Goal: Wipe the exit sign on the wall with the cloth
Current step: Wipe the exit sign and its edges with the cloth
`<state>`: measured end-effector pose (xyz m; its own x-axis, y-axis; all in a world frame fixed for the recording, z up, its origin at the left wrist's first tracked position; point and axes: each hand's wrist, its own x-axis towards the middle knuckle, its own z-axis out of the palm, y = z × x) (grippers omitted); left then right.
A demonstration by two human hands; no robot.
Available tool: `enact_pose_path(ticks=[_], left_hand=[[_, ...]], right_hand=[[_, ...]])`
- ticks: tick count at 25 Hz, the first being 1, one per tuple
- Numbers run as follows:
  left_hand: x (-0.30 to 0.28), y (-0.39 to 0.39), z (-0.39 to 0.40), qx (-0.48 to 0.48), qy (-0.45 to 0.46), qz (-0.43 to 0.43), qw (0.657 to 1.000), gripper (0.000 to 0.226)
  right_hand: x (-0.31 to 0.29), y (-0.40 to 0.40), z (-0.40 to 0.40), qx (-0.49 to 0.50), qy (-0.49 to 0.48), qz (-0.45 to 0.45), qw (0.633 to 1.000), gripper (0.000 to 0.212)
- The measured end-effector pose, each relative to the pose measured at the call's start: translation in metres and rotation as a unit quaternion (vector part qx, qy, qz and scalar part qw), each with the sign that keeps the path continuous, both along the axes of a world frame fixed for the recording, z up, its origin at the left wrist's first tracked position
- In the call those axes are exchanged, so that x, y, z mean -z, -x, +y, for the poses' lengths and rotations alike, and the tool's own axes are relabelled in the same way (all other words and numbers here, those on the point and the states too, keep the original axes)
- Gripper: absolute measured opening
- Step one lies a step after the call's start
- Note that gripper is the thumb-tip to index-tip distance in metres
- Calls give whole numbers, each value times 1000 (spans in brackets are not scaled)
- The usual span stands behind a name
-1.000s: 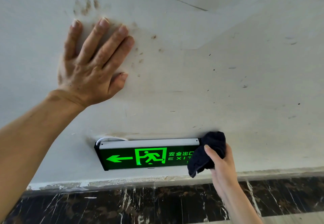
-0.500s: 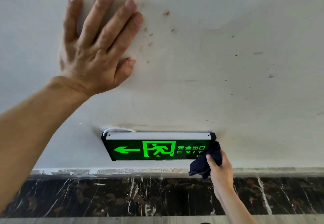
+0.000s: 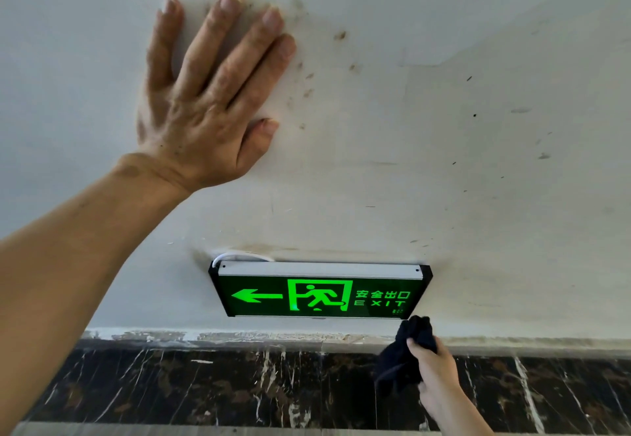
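Hand braced on wall, cloth just below the exit sign.

The left hand (image 3: 205, 108) lies flat, fingers spread, on the stained white wall (image 3: 444, 162). Lower, the lit green exit sign (image 3: 317, 294) hangs above the dark marble skirting (image 3: 205, 384). The right hand (image 3: 435, 372) grips a bunched black cloth (image 3: 404, 353) beneath the sign's right corner.

A white plastered wall (image 3: 444, 162) carries brown smudges (image 3: 307, 90) and small dark specks. Along its lower edge runs a chipped pale strip (image 3: 239, 336), and below that a black marble skirting (image 3: 205, 384) with white veins.
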<state>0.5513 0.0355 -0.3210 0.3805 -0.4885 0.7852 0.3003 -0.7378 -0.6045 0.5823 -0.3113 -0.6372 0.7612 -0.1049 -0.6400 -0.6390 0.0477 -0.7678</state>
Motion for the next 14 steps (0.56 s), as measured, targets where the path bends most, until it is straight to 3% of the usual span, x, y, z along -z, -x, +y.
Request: enact_pose_path(ticks=[2, 6, 14], left_hand=[[-1, -1, -1, 2, -2, 1, 1000, 69], [-2, -1, 1, 0, -4, 1, 1000, 68], [-3, -1, -1, 5, 5, 13, 1000, 64]], right_hand=[[-2, 7, 7, 63, -107, 53, 991, 30], [-10, 14, 37, 83, -243, 77, 963, 30], [-11, 43, 102, 38, -288, 114, 950, 26]])
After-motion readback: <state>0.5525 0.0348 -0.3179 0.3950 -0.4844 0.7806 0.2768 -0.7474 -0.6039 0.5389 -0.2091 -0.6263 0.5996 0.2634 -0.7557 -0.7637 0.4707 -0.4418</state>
